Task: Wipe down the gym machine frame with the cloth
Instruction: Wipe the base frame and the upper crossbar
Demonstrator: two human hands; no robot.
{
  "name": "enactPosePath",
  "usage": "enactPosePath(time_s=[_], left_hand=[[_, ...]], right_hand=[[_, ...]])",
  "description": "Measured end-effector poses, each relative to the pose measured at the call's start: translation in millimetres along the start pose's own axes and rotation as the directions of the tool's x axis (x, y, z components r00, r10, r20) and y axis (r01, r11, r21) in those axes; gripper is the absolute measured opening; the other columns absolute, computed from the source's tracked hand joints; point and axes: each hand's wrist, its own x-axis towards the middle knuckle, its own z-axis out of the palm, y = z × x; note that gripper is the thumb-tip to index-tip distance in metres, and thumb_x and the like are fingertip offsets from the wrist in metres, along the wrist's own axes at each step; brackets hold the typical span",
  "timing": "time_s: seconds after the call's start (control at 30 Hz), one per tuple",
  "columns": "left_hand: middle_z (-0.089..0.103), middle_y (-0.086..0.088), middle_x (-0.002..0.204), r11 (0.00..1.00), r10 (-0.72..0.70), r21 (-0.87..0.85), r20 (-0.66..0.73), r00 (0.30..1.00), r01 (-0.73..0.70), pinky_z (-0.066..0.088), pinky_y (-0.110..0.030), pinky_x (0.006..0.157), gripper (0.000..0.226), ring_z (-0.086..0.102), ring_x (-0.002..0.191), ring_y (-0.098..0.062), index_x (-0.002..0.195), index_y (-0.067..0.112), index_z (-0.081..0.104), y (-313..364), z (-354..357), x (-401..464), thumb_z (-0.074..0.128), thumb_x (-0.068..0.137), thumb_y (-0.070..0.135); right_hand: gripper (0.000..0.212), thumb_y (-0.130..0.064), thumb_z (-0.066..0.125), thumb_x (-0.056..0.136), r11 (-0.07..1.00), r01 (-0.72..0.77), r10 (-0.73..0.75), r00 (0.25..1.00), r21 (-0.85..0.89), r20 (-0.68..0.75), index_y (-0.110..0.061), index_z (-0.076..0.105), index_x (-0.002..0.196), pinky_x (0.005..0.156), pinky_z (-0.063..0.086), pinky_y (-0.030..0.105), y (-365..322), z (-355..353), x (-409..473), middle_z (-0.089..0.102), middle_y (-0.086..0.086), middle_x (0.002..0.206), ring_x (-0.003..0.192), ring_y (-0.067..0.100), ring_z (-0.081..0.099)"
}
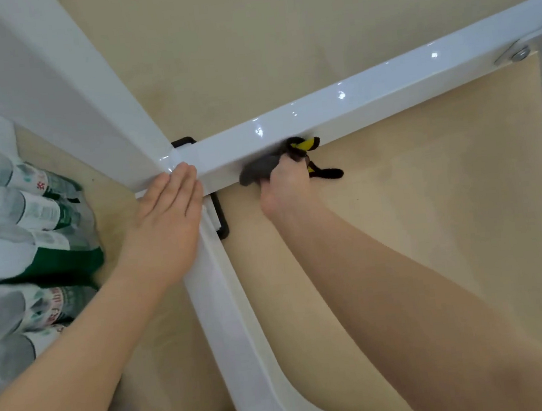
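The white gym machine frame (368, 98) has a glossy square bar running from the centre joint up to the right, and another bar dropping toward the bottom of the view. My right hand (285, 183) grips a dark grey cloth (261, 169) with black and yellow trim and holds it against the lower side of the horizontal bar, just right of the joint. My left hand (167, 216) rests flat with straight fingers on the joint where the bars meet.
Packs of plastic bottles (29, 214) wrapped in film lie on the floor at the left. A black bracket (221, 224) sits under the joint. A bolt and plate (518, 53) fasten the bar at the far right. Beige floor lies beyond.
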Motion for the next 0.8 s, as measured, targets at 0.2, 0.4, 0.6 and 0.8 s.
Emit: enactPosePath(time_s=[0.2, 0.4, 0.6, 0.8], left_hand=[[0.048, -0.033, 0.129, 0.999, 0.022, 0.029, -0.021, 1.0, -0.021, 0.005, -0.035, 0.114, 0.052, 0.049, 0.12, -0.042, 0.122, -0.017, 0.046, -2, 5, -3, 0.028, 0.079, 0.006], [0.05, -0.031, 0.128, 0.999, 0.031, 0.031, 0.037, 0.999, -0.032, 0.006, -0.034, 0.113, 0.055, 0.048, 0.122, -0.04, 0.12, -0.016, 0.05, -4, -1, -5, 0.027, 0.08, 0.012], [0.055, -0.03, 0.122, 0.997, 0.053, 0.045, 0.054, 0.997, -0.056, 0.006, -0.033, 0.112, 0.054, 0.052, 0.118, -0.04, 0.115, -0.013, 0.055, -5, -7, -4, 0.028, 0.078, 0.015], [0.058, -0.03, 0.119, 0.999, 0.01, 0.041, -0.017, 1.0, -0.009, 0.023, -0.038, 0.101, 0.052, 0.063, 0.098, -0.04, 0.11, -0.012, 0.058, 13, -9, 6, 0.03, 0.072, 0.011]], right_hand=[[0.046, -0.005, 0.031, 0.098, 0.666, 0.551, -0.562, 0.814, -0.503, 0.148, -0.012, 0.03, 0.144, 0.105, 0.032, 0.021, 32, -28, -27, 0.039, 0.009, 0.143, 0.125, 0.02, 0.042], [0.051, -0.028, 0.033, 0.099, -0.349, 0.603, -0.471, 0.549, -0.718, 0.69, -0.019, 0.023, 0.148, 0.114, 0.001, 0.038, 22, 3, -14, 0.014, 0.002, 0.157, 0.145, 0.024, 0.008], [0.054, -0.05, 0.028, 0.097, -0.489, 0.727, -0.096, 0.504, -0.481, 0.859, -0.029, 0.022, 0.147, 0.115, -0.009, 0.036, -4, 3, 13, 0.005, -0.008, 0.158, 0.145, 0.014, -0.004], [0.057, -0.049, 0.022, 0.099, -0.421, 0.567, -0.37, 0.605, -0.708, 0.705, -0.024, 0.016, 0.149, 0.116, -0.001, 0.037, -44, -27, 36, 0.022, -0.007, 0.155, 0.145, 0.016, 0.006]])
